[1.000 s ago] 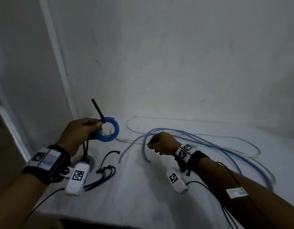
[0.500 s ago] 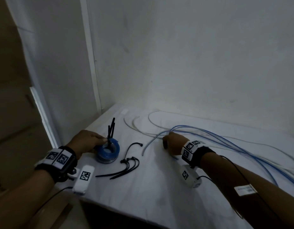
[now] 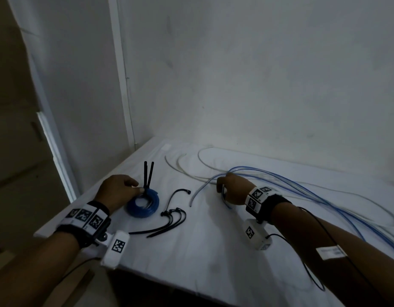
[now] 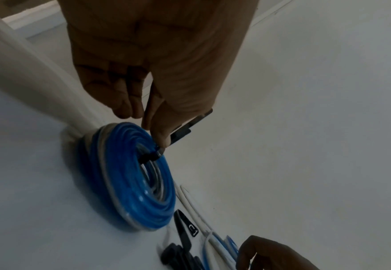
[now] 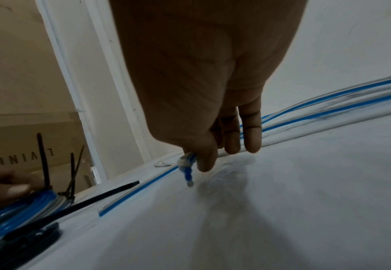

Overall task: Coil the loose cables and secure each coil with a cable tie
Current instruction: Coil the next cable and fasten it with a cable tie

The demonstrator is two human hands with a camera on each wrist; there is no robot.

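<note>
A blue coil [image 3: 143, 206] [image 4: 132, 179] lies flat on the white table [image 3: 213, 258], bound by black cable ties whose two tails [image 3: 148, 176] stick up. My left hand [image 3: 139, 190] [image 4: 149, 127] sits over the coil's far edge, thumb and fingers pinching one tie by its head [image 4: 153, 156]. My right hand [image 3: 220, 189] [image 5: 197, 161] rests at mid-table and pinches the end [image 5: 186, 164] of a loose blue-and-white cable [image 3: 302, 191] between thumb and forefinger. Its other fingers hang down.
Several spare black cable ties [image 3: 171, 216] lie between my hands. A loose white cable [image 3: 191, 171] loops toward the back wall, and long cable runs trail off to the right. The table's left edge lies close to the coil.
My left hand has brought the blue coil down from the air and laid it on the table. My right hand has moved a little forward and still holds the loose cable end.
</note>
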